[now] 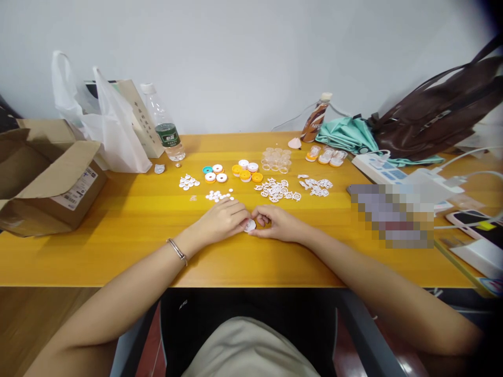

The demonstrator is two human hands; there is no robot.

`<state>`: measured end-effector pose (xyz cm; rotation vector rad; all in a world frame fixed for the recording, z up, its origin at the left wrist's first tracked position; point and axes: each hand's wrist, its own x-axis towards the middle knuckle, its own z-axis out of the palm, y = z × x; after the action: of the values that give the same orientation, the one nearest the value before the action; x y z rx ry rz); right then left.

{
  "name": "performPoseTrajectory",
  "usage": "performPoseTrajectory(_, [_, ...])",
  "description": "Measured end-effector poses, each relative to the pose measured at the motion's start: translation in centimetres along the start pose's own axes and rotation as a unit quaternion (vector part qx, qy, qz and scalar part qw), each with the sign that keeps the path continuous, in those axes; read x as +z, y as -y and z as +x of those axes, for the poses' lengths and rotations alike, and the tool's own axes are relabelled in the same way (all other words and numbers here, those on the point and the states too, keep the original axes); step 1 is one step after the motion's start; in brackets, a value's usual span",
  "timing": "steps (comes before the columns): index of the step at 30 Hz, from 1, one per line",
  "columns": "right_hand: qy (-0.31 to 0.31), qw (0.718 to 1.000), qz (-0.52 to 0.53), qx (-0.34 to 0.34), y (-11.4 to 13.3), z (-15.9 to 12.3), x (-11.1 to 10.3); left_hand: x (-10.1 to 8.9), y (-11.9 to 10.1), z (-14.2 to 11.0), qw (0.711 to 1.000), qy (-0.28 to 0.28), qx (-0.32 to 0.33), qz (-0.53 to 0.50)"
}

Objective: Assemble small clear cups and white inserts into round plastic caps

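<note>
My left hand (222,219) and my right hand (275,222) rest together on the yellow wooden table (129,230), fingers curled. Between their fingertips they pinch a small white round plastic piece (250,225). Just beyond the hands lie small white discs (218,196), a pile of white openwork parts (276,189), and orange and white round caps (245,173). A silver bracelet (177,251) is on my left wrist.
Clear cups (276,159) sit behind the caps. An open cardboard box (47,175), a white plastic bag (108,125) and a water bottle (165,125) stand at the left. At the right are a power strip (379,168), a brown bag (436,112), a teal cloth (343,133), phones (469,220).
</note>
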<state>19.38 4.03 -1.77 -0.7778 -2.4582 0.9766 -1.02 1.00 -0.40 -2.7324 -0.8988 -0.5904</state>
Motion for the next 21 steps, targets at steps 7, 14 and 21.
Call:
performPoseTrajectory(7, [0.007, 1.0, 0.0, 0.01, 0.2, -0.1, -0.1, -0.1, 0.5, 0.2, 0.987, -0.021, -0.137, -0.08])
performPoseTrajectory(14, [0.005, 1.0, -0.017, 0.018, 0.1, -0.1, -0.2, -3.9, 4.0, -1.1, 0.921, 0.057, -0.383, -0.04])
performPoseTrajectory(21, [0.007, 1.0, -0.02, 0.012, 0.0, -0.1, -0.2, -5.3, 5.6, -2.5, 0.844, 0.149, -0.512, 0.059])
